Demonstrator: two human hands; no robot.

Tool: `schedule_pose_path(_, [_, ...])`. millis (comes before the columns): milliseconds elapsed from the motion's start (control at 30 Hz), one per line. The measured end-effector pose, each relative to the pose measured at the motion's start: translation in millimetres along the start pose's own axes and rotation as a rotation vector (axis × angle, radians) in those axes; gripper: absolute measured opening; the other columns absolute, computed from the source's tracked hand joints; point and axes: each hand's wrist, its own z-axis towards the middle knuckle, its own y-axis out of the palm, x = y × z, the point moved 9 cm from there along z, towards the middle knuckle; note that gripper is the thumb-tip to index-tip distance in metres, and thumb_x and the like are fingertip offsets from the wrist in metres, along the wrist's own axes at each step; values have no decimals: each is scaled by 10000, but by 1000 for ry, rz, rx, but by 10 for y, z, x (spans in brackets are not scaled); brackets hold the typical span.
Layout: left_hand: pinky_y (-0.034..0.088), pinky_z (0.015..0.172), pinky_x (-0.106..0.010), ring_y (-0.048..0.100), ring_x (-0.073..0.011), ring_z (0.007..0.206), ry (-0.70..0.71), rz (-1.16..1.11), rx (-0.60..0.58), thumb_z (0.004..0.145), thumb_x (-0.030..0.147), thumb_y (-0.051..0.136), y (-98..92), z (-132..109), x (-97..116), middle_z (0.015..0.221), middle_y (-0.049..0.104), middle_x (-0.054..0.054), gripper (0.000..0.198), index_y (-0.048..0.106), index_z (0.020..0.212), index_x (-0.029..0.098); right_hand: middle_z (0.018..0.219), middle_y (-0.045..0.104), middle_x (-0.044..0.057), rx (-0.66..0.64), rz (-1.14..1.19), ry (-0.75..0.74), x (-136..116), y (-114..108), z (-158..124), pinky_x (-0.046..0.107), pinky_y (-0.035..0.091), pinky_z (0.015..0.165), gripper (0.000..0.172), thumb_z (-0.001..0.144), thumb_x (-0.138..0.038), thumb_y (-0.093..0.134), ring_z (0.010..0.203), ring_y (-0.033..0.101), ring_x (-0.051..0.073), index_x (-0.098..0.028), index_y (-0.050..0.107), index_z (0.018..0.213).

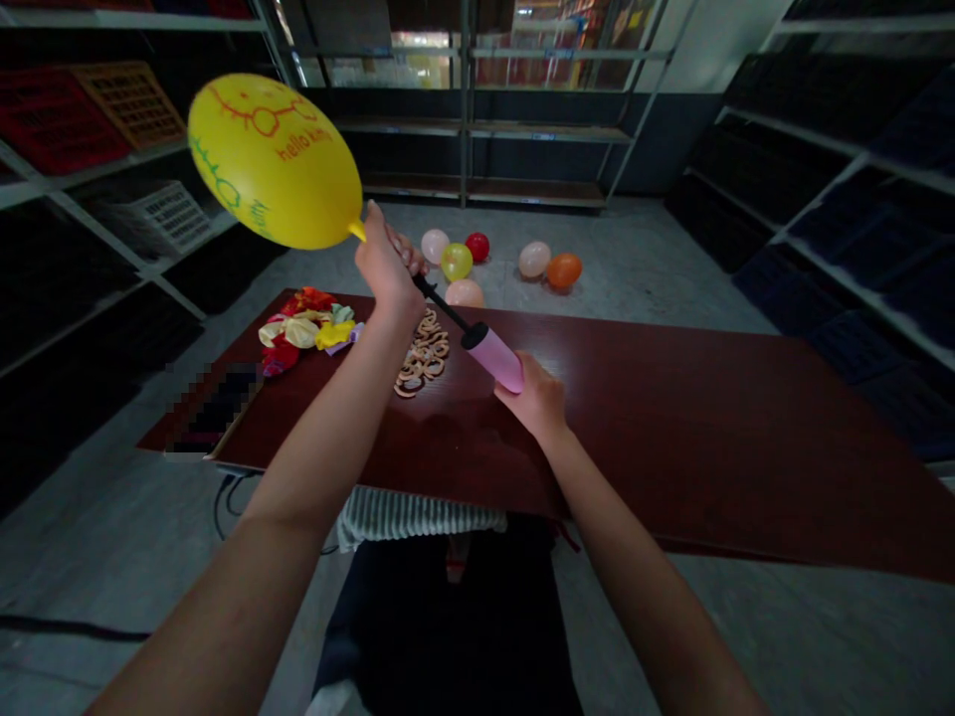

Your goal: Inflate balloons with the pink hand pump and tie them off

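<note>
My left hand (388,268) is raised above the table, its fingers pinched round the neck of an inflated yellow balloon (273,159) where it meets the black nozzle of a hand pump. The balloon carries red and green print and floats up to the left. My right hand (538,398) grips the pink barrel of the pump (496,358), which slants down to the right over the dark red table (708,418).
A heap of limp coloured balloons (305,328) and a pile of tan rubber bands (424,360) lie on the table. Several inflated balloons (477,261) rest on the floor beyond it. Metal shelving lines both sides and the back.
</note>
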Motion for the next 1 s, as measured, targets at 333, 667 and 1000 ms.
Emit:
schedule_pose_path(333, [233,367,-218,249,-68,331,-75,28,5,1023,492,499,-136,-383,-774,498,227,61,534,286,626,205,1009,753,98,0,-46,34,38,-13,17,341,515,702,420,819,-327,674,874,718,270,-190,606,1211])
schedule_pose_path(667, [261,370,-237,250,-87,339,-106,-46,185,1024,430,512,-702,-224,-521,457,250,70,531,291,590,219,1001,749,84,-59,-164,-113,-225,60,-26,306,480,712,364,890,-371,639,869,704,231,-192,626,1207])
schedule_pose_path(1000, [267,381,-246,251,-86,350,-105,-16,301,1034,452,493,-1092,133,150,446,252,68,563,290,570,207,936,748,70,-52,-234,-238,-341,67,-124,281,461,709,306,890,-318,630,846,700,213,-182,633,1163])
